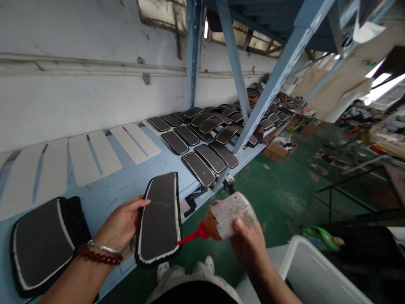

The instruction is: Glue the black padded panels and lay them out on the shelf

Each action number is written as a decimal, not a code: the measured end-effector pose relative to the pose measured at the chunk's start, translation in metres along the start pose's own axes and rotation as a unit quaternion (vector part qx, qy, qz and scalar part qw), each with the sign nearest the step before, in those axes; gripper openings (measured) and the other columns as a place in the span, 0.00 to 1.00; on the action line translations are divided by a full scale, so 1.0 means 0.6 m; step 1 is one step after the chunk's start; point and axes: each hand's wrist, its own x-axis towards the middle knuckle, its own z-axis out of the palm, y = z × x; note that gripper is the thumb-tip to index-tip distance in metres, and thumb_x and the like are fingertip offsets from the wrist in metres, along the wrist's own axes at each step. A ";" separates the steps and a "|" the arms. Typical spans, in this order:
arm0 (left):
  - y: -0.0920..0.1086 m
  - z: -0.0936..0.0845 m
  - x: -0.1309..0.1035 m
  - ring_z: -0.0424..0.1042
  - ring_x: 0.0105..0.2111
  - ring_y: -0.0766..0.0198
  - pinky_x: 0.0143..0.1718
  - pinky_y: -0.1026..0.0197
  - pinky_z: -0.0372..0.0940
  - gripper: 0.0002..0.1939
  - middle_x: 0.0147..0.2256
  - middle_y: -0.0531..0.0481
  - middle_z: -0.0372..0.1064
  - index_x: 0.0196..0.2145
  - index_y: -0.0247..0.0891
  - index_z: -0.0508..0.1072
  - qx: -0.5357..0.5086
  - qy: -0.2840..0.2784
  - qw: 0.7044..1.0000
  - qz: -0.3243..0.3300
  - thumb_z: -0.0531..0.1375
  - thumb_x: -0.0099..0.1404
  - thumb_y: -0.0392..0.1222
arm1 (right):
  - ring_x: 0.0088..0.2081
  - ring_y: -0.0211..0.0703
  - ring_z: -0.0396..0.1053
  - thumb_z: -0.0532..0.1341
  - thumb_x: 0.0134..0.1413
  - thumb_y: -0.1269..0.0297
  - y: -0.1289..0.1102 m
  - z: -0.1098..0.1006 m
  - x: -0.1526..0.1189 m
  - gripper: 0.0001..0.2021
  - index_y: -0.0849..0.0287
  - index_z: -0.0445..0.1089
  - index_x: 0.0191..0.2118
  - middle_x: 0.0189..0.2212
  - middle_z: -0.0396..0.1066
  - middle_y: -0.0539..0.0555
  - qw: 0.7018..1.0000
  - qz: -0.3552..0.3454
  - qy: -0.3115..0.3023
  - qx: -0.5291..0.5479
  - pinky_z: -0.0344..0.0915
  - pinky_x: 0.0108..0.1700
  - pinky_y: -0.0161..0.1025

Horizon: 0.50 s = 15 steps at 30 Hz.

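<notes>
1. Your left hand (122, 223): fingers pinched narrow on the left edge of the black-edged grey panel (158, 215); thumb on its face, other fingers mostly hidden behind.
2. Panel: tilted, raised over the front edge of the blue table (126, 185), pale line running round its border.
3. Your right hand (249, 245): fingers curled round the squeeze bottle (234, 215), thumb on its near side. Bottle's tipped, tape-like wrap on the body, amber contents.
4. Red nozzle (198, 233) points left, tip at the panel's lower right border; actual contact, can't tell.
5. Left wrist: silver bracelet and dark red beads (99, 254).
6. Left on table: pile of similar larger panels (41, 245).
7. Lower right: white bin (319, 274); green jug (322, 237) beyond it.
8. Behind the pile: flat white sheets (91, 158), in a row by the wall.
9. Farther along: many dark panels (199, 169), some overlapping, around blue rack posts (268, 84).
10. Green floor: open cardboard box (275, 152) beside the table.
</notes>
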 end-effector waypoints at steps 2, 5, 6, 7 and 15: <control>-0.001 0.001 -0.003 0.77 0.21 0.60 0.24 0.62 0.75 0.11 0.22 0.47 0.76 0.30 0.29 0.76 -0.029 0.027 0.999 -0.008 0.56 0.58 0.21 | 0.46 0.61 0.74 0.74 0.39 0.55 -0.003 -0.005 0.002 0.30 0.56 0.71 0.51 0.44 0.76 0.62 1.000 -0.011 0.017 0.012 0.69 0.48 0.55; -0.006 0.003 -0.007 0.76 0.19 0.63 0.23 0.65 0.75 0.11 0.20 0.47 0.76 0.29 0.29 0.74 -0.043 0.045 0.998 -0.007 0.54 0.61 0.22 | 0.47 0.61 0.73 0.74 0.40 0.56 -0.007 -0.012 0.007 0.32 0.56 0.69 0.54 0.44 0.77 0.62 0.998 -0.039 0.036 0.031 0.68 0.50 0.56; -0.008 0.005 -0.009 0.76 0.19 0.63 0.24 0.65 0.75 0.11 0.21 0.47 0.76 0.29 0.29 0.74 -0.050 0.050 0.997 -0.006 0.54 0.62 0.22 | 0.48 0.61 0.73 0.74 0.41 0.57 -0.008 -0.013 0.009 0.32 0.56 0.69 0.54 0.44 0.77 0.62 0.997 -0.051 0.043 0.039 0.68 0.50 0.56; -0.011 0.007 -0.010 0.77 0.20 0.63 0.24 0.65 0.76 0.11 0.22 0.47 0.77 0.31 0.29 0.74 -0.063 0.056 0.996 -0.006 0.54 0.62 0.22 | 0.48 0.61 0.73 0.74 0.41 0.57 -0.009 -0.015 0.011 0.33 0.56 0.68 0.55 0.45 0.76 0.62 0.996 -0.062 0.051 0.047 0.68 0.51 0.55; -0.038 0.037 -0.022 0.80 0.26 0.64 0.31 0.67 0.78 0.20 0.27 0.49 0.80 0.50 0.30 0.73 -0.169 0.066 0.983 0.010 0.52 0.64 0.21 | 0.49 0.57 0.73 0.74 0.43 0.58 -0.013 -0.024 0.017 0.33 0.56 0.67 0.56 0.49 0.75 0.61 0.987 -0.117 0.096 0.048 0.66 0.53 0.53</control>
